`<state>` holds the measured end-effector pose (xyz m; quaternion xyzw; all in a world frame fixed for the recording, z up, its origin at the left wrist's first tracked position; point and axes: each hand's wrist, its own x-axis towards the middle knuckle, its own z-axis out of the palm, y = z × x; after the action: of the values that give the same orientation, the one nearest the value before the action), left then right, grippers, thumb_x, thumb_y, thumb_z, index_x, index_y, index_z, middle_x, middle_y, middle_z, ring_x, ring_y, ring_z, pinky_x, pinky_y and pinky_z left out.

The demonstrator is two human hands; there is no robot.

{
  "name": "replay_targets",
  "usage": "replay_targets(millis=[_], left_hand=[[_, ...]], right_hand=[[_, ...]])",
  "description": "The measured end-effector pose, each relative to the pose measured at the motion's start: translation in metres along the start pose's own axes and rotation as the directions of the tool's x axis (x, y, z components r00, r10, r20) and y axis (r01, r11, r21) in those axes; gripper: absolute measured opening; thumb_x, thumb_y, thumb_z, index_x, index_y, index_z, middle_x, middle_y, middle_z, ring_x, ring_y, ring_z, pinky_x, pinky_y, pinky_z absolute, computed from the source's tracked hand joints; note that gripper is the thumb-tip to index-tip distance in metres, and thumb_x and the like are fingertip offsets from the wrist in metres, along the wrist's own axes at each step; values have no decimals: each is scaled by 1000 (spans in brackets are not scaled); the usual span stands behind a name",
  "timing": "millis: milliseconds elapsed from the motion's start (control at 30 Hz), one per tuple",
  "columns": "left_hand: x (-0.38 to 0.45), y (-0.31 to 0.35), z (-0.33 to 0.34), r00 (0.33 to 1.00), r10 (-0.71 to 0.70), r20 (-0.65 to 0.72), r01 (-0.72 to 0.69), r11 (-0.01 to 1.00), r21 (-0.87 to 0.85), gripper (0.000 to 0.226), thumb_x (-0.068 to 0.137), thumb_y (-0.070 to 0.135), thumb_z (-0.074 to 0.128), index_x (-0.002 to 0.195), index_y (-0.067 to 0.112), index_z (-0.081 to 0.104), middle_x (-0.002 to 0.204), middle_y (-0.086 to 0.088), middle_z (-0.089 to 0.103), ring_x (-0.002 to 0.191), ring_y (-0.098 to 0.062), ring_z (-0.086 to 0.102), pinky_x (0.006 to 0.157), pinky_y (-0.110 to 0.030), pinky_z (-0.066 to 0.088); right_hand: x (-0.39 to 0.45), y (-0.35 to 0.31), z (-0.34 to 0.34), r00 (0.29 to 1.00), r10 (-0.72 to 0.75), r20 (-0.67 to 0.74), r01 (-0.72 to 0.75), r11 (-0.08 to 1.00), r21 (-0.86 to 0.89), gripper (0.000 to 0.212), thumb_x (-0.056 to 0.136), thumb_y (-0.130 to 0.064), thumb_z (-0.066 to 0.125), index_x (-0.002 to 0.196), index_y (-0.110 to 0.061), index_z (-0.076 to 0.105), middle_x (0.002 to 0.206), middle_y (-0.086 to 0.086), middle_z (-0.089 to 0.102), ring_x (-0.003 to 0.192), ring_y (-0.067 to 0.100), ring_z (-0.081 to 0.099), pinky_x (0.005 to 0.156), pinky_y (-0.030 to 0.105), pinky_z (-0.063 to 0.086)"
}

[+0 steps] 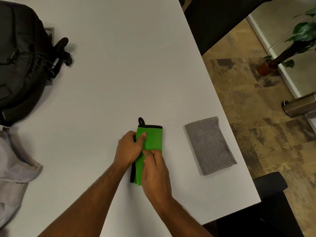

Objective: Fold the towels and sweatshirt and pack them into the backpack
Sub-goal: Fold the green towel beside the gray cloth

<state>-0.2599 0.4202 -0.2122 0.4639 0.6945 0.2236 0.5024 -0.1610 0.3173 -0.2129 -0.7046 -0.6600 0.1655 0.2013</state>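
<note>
White table stands over patterned carpet.

Both forearms reach forward to the green towel; left hand grips its left edge, right hand pinches its middle.
</note>
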Motion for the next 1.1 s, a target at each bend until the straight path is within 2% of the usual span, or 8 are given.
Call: replay_targets(millis=[67,167,233,367,467,633,733,1100], left_hand=[[0,1,0,999,-1,-39,2,1000,17,33,97,51,60,90,20,65,83,5,70,76,-12,67,61,-27,48],[-1,0,-1,990,25,-138,-12,996,91,32,95,52,61,89,21,64,80,8,69,76,-12,67,63,-29,50],[-3,-1,0,978,78,-192,-53,990,131,27,94,49,64,102,24,61,92,10,66,81,-7,64,66,-28,49],[-1,-2,1,865,448,-225,-375,876,302,34,93,23,66,126,19,59,123,4,57,112,-8,49,91,-28,46],[1,0,4,767,637,72,-633,735,243,29,98,16,59,126,17,67,139,4,60,134,-8,46,114,-32,38],[12,-8,14,651,592,475,-755,570,325,58,103,45,26,150,21,50,167,9,24,156,-3,-4,129,-39,1],[17,-9,14,655,544,524,-750,554,362,65,102,50,13,159,24,33,170,14,6,154,-1,-16,127,-36,-10],[24,-6,13,682,495,538,-717,595,362,53,109,39,20,160,28,28,169,18,3,153,3,-13,127,-33,-6]], right_hand=[[4,0,5,1000,15,-17,-16,995,-94,46,94,-18,62,140,-14,53,137,6,55,119,23,58,95,38,55],[8,-7,15,999,33,43,-25,983,-184,56,100,-30,36,152,-10,41,161,15,35,148,32,35,118,46,34],[7,-8,23,995,36,91,-16,979,-204,61,102,-34,29,158,-10,29,167,14,19,155,29,16,122,51,20],[8,-7,26,988,29,149,6,973,-230,71,104,-51,24,163,-14,9,170,10,4,157,24,-2,124,53,5],[8,-6,25,979,12,204,35,973,-228,77,99,-58,30,162,-17,15,168,10,17,157,24,5,125,52,4],[7,-4,33,966,110,232,-47,964,-260,76,97,-67,26,153,-17,41,150,10,52,143,27,45,118,50,15],[8,-3,35,974,93,207,-33,961,-274,74,97,-67,27,149,-17,45,146,9,56,138,27,51,115,50,20],[6,3,29,981,35,190,-1,984,-176,65,103,-59,29,153,-18,41,156,7,44,148,25,37,118,50,20]])
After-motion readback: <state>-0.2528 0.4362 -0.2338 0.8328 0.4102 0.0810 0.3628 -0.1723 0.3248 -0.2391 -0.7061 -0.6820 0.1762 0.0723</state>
